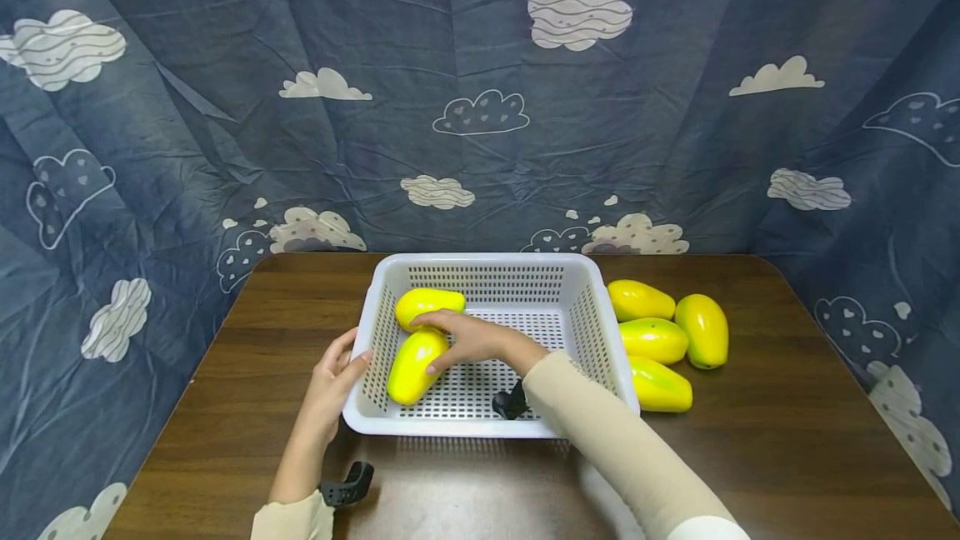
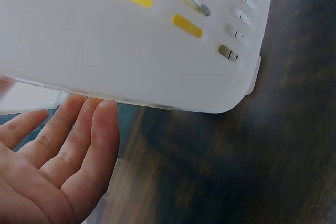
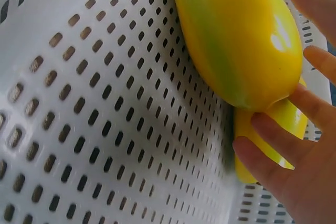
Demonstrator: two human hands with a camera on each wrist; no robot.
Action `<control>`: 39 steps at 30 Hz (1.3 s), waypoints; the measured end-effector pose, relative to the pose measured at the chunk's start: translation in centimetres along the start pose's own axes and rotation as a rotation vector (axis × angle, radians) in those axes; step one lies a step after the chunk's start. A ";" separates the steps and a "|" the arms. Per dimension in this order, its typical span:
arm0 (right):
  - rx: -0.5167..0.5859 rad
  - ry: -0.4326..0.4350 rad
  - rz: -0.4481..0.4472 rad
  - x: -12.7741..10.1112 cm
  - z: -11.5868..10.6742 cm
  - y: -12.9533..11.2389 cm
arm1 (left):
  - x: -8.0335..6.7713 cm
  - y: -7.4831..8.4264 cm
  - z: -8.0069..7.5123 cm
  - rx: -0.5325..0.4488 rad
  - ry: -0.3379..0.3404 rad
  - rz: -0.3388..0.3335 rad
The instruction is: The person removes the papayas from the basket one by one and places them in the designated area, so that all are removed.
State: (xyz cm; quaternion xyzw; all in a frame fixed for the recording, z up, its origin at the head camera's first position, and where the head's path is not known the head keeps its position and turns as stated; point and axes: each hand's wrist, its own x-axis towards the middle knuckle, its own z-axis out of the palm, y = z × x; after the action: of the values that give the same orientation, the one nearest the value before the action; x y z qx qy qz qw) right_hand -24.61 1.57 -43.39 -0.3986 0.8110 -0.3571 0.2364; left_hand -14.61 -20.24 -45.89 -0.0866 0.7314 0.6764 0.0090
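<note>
head view, front fruit (image 1: pixel 412 375): long axis slanted far-right
right hand (image 1: pixel 477 338): fingers spread wide
left hand (image 1: pixel 330 377): basket rim (image 1: pixel 480 428) held

From the head, above and behind the left fingers (image 2: pixel 103 135) and right fingers (image 3: pixel 262 161), the white basket (image 1: pixel 450 427), the desk (image 1: pixel 787 448) and the curtain (image 1: pixel 480 32) beyond are viewed forward and downward, from farther off. At the left wrist, the basket's outer wall is faced, tilted, close beyond the left fingers. At the right wrist, the basket's inside is looked into, close beside the right fingers; two yellow fruits (image 3: pixel 236 35) there are shared with the head view.
</note>
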 end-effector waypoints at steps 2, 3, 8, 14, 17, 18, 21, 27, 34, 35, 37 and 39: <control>-0.007 -0.007 0.006 0.2 0.1 0.0 | 0.0 0.1 0.0 0.000 -0.002 -0.001; -0.010 -0.011 0.013 0.3 0.2 0.1 | 0.0 0.1 0.0 0.000 -0.001 -0.003; -0.037 -0.026 0.062 0.6 0.4 0.1 | -0.1 0.2 0.1 -0.007 -0.007 -0.001; -0.067 -0.043 0.061 0.7 0.5 0.2 | -0.1 -0.2 0.1 -0.007 -0.010 0.049; -0.058 -0.047 0.060 0.7 0.5 0.3 | -0.2 -0.4 0.1 -0.002 -0.011 0.080; -0.050 -0.048 0.062 0.7 0.5 0.3 | -0.2 -0.3 0.1 -0.003 -0.010 0.078; -0.024 -0.047 0.078 0.8 0.6 0.3 | -0.2 -0.2 0.1 -0.011 -0.012 0.054; -0.007 -0.041 0.079 0.7 0.6 0.1 | -0.2 0.1 0.1 -0.029 -0.018 0.004; -0.029 -0.035 0.029 0.7 0.5 -0.2 | -0.3 0.2 0.1 -0.031 -0.016 0.004; -0.030 -0.033 0.023 0.7 0.4 -0.2 | -0.2 0.2 0.1 -0.027 -0.016 0.006; -0.034 -0.027 0.004 0.6 0.4 -0.3 | -0.2 0.1 0.1 -0.020 -0.014 0.009; -0.044 -0.017 -0.017 0.6 0.3 -0.4 | -0.2 0.1 0.0 -0.014 -0.012 0.013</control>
State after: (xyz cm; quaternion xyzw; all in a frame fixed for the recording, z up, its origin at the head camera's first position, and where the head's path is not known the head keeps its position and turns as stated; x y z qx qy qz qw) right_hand -24.62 0.80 -43.34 -0.4137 0.8132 -0.3378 0.2311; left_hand -14.46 -20.19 -45.78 -0.0779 0.7272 0.6820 0.0087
